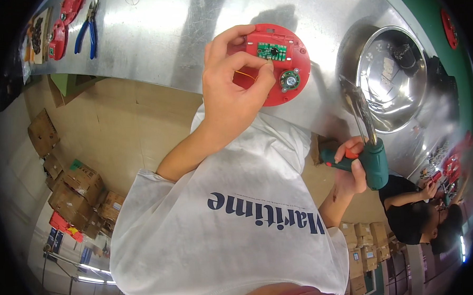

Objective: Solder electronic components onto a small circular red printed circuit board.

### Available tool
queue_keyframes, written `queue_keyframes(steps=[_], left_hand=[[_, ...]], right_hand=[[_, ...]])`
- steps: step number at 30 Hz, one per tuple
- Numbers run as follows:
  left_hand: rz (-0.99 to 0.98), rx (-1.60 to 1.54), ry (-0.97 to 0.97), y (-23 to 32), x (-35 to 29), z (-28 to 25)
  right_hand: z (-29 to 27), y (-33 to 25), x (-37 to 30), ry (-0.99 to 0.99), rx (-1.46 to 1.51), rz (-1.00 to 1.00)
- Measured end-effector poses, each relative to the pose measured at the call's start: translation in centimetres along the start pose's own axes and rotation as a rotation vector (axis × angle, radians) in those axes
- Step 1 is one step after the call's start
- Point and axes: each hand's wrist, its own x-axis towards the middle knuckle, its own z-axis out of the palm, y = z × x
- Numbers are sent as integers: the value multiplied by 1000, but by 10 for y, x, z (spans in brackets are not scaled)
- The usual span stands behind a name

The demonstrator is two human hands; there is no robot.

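Left hand (229, 87) is holding the case (300, 55) in its fingers, right hand (355, 173) is gripping the tool (375, 165); a slipping hold could be straining the wire (245, 75).

White light flooded the brushed-metal counter (147, 38), leaving pale glare toward its far edge and a soft dark shadow beyond the round red housing (299, 47). Hard highlights gleamed in the steel bowl (398, 106) near the counter's right end, where haze smeared detail. Strip lights (91, 280) glared at lower left. Fisheye curvature bowed the counter's edges; black vignetting swallowed the corners.
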Motion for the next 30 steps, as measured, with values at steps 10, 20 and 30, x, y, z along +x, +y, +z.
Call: queue_keyframes(steps=[10,20,30], left_hand=[[-70,39,-27,9,3,2],[-169,-156,-133,19,12,-25],[393,514,-663,15,111,-56]], right_hand=[[-15,6,-8,4,-15,-51],[-49,8,-17,160,127,-237],[-80,28,-18,248,344,-290]])
